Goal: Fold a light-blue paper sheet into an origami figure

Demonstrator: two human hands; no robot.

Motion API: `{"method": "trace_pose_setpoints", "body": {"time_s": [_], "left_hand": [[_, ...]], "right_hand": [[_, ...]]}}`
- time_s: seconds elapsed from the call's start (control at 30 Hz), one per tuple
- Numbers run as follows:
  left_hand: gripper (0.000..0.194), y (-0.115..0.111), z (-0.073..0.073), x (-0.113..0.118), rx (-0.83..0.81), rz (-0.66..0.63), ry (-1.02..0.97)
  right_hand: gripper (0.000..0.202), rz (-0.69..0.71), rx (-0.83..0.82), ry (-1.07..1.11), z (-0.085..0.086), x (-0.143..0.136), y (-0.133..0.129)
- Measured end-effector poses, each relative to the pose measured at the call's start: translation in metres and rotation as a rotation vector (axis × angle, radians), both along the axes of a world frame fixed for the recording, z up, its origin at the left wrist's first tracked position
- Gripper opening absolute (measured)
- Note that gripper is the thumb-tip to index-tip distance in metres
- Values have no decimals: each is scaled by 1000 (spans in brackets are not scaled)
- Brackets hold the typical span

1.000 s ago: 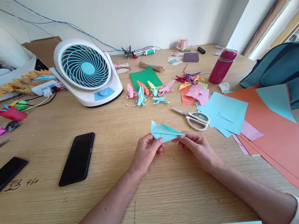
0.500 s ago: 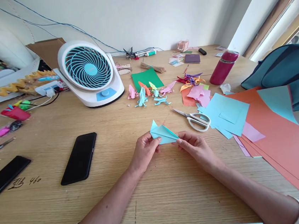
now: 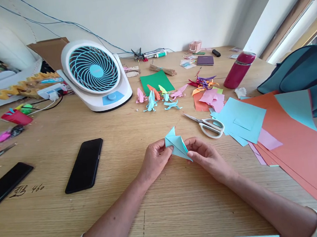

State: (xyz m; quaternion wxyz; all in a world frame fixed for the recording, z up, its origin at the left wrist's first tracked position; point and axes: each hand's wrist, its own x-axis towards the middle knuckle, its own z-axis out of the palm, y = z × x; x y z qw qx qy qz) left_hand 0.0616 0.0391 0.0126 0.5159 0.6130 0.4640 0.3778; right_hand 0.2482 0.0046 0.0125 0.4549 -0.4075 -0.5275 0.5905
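I've got bright, soft daylight, seemingly from the window [image 3: 301,20] beyond the right hand [image 3: 206,158]; pale shadows under it, focus clean there, and far to its right my view stretches, blurs, darkens.

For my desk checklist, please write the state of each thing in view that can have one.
Light-blue folded paper: creased, held by left fingers and right fingers
White-handled metal scissors: lying, blades look closed
Black rectangular phone nearer hands: screen dark
Black rectangular phone, left edge: screen dark
Magenta cylindrical bottle: standing, capped
Round white plastic fan: cannot tell if running
Square green paper: flat
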Motion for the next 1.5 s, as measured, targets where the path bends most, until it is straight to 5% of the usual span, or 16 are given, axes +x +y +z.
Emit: {"method": "trace_pose_setpoints", "body": {"time_s": [0.4, 0.67, 0.97, 1.5], "left_hand": [[28, -6, 5, 1, 38, -106, 14], [25, -6, 0, 3, 246, -60, 69], [27, -7, -2, 6, 68, -82, -14], [28, -3, 0, 3, -66, 4, -93]], "right_hand": [[38, 48, -61, -84, 0, -4, 0], [34, -19, -9, -147, -15, -4, -2], [31, -47, 72, -292, -16, -6, -5], [18, 148, 67, -441, 3, -6, -8]]}}
